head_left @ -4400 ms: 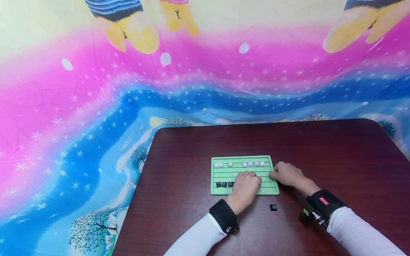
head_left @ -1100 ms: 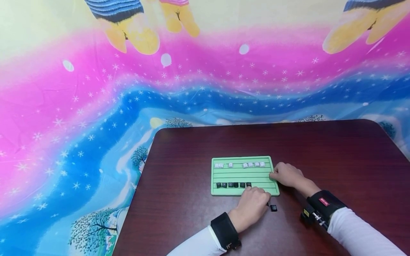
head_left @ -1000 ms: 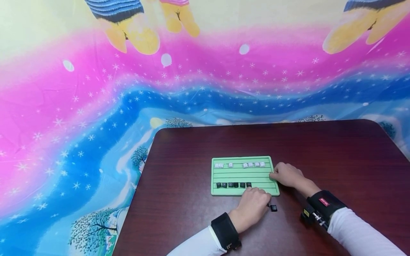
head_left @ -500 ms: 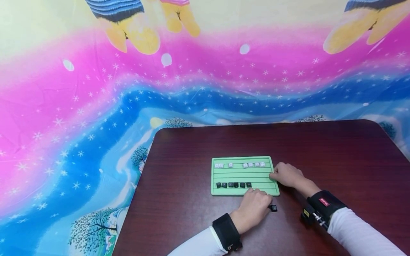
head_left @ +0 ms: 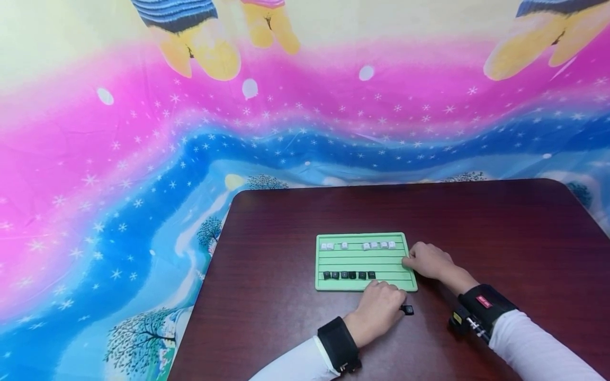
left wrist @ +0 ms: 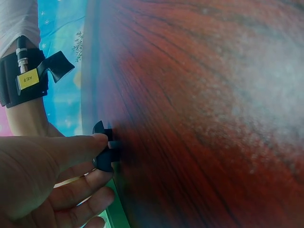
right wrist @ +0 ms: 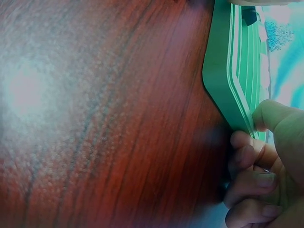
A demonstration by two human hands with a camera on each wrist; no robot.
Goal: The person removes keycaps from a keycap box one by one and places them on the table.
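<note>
A green grooved tray (head_left: pixel 362 262) lies on the dark wooden table (head_left: pixel 476 222). Several white keycaps (head_left: pixel 376 245) sit in its top groove, and several black keycaps (head_left: pixel 349 275) line a lower groove. One loose black keycap (head_left: pixel 407 310) lies on the table just in front of the tray's right corner. My left hand (head_left: pixel 399 306) is at it; in the left wrist view the thumb and a finger pinch the keycap (left wrist: pixel 105 154). My right hand (head_left: pixel 407 260) grips the tray's right edge (right wrist: pixel 223 71), thumb (right wrist: pixel 273 116) on top and fingers curled beside it.
A bright pink, blue and yellow printed cloth (head_left: pixel 143 159) covers the wall and drops past the table's left edge. The table's rounded left corner (head_left: pixel 238 196) is close to the cloth. Black wrist bands (head_left: pixel 481 309) sit on both white sleeves.
My left hand left the tray's black row, which went from three keycaps to several, and came down right to the loose keycap, closing its fingertips on it. The right hand stayed put.
</note>
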